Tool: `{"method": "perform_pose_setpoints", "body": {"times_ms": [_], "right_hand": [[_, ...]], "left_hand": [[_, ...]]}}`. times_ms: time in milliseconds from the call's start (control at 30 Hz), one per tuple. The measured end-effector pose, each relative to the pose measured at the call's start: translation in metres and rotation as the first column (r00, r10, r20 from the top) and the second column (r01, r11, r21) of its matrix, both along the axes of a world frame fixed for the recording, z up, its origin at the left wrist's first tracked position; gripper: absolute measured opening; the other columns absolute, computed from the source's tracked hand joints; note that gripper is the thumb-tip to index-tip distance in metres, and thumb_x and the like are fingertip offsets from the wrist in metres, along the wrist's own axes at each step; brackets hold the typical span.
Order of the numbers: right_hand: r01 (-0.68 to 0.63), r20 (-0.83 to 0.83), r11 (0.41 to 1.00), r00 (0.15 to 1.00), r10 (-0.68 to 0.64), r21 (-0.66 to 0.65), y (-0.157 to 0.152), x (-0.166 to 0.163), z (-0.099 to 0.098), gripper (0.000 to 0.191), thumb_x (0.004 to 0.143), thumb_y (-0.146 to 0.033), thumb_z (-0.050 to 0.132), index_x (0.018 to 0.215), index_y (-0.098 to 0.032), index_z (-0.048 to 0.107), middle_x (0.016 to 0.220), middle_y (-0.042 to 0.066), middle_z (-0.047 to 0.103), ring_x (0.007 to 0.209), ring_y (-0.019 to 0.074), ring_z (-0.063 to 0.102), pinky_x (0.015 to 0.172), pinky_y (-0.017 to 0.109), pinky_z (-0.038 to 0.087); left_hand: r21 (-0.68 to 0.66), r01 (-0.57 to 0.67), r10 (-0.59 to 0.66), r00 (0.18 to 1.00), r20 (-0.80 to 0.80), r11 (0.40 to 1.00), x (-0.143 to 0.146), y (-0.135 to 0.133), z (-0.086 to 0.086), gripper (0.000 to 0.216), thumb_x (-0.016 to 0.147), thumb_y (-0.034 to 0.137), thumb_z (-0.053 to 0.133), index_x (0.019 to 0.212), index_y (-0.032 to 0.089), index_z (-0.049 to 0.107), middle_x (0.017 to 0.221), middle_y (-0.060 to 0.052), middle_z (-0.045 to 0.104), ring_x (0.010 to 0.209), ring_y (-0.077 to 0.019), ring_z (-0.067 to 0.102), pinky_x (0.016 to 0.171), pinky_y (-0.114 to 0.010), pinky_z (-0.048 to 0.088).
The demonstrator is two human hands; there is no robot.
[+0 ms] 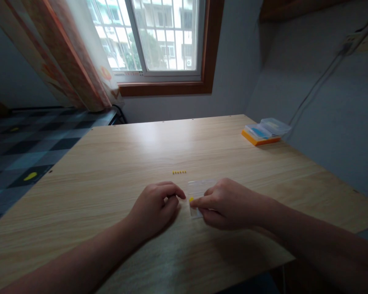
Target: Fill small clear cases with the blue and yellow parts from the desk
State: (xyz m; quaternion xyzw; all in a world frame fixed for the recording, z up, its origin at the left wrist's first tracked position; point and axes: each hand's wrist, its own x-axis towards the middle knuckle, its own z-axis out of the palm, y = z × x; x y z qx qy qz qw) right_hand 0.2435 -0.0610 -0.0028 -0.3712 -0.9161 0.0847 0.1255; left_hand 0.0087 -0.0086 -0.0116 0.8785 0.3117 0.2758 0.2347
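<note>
A clear, flat plastic case [195,190] lies on the wooden table in front of me. My right hand [225,204] covers its right part, with the index finger reaching to the case's left edge. At that fingertip is a small yellow piece [191,199]; the finger touches it, and the thumb sits just below. Just left of the case, my left hand [158,204] rests on the table with fingers curled in and the index fingertip close to the case's edge. Nothing shows in its fingers. Beyond the hands, several tiny yellow pieces [179,172] form a short row.
An orange-based box with a raised clear lid [260,132] stands at the table's far right corner. The wooden table [125,155] reaches toward a window [165,36]. On the left is a checked bed cover [33,151] below a curtain [70,53]. A cable [314,87] hangs along the right wall.
</note>
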Motion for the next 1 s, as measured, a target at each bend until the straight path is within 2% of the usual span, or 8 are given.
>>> {"method": "perform_pose_setpoints", "body": {"times_ms": [433, 767, 1000], "right_hand": [[-0.014, -0.003, 0.999, 1.000, 0.015, 0.032, 0.0011, 0.0010, 0.0005, 0.020, 0.089, -0.019, 0.055, 0.089, -0.017, 0.075, 0.074, 0.002, 0.072, 0.057, 0.0107, 0.057, 0.057, 0.027, 0.030], [0.049, 0.056, 0.997, 0.997, -0.046, -0.064, 0.0009, -0.0029, 0.0060, 0.022, 0.090, -0.018, 0.055, 0.090, -0.016, 0.077, 0.077, 0.005, 0.074, 0.063, 0.0130, 0.061, 0.060, 0.025, 0.035], [0.062, 0.071, 0.995, 0.996, -0.057, -0.076, 0.0010, -0.0036, 0.0074, 0.022, 0.091, -0.020, 0.054, 0.089, -0.016, 0.076, 0.077, 0.005, 0.073, 0.066, 0.0146, 0.063, 0.062, 0.026, 0.035]], "left_hand": [[-0.004, 0.004, -0.004, 1.000, -0.007, 1.000, -0.0013, -0.0003, 0.0001, 0.030, 0.077, 0.009, 0.046, 0.080, 0.020, 0.074, 0.078, -0.001, 0.074, 0.068, -0.0146, 0.065, 0.064, -0.026, 0.048], [-0.022, -0.004, 0.003, 0.999, -0.035, 1.000, 0.0002, -0.0002, -0.0003, 0.031, 0.077, 0.008, 0.048, 0.082, 0.021, 0.076, 0.084, -0.001, 0.077, 0.074, -0.0164, 0.069, 0.069, -0.027, 0.052], [-0.013, 0.010, -0.011, 0.999, -0.052, 1.000, 0.0009, -0.0015, -0.0004, 0.032, 0.077, 0.008, 0.048, 0.083, 0.021, 0.076, 0.086, -0.001, 0.078, 0.076, -0.0169, 0.071, 0.073, -0.029, 0.055]]}}
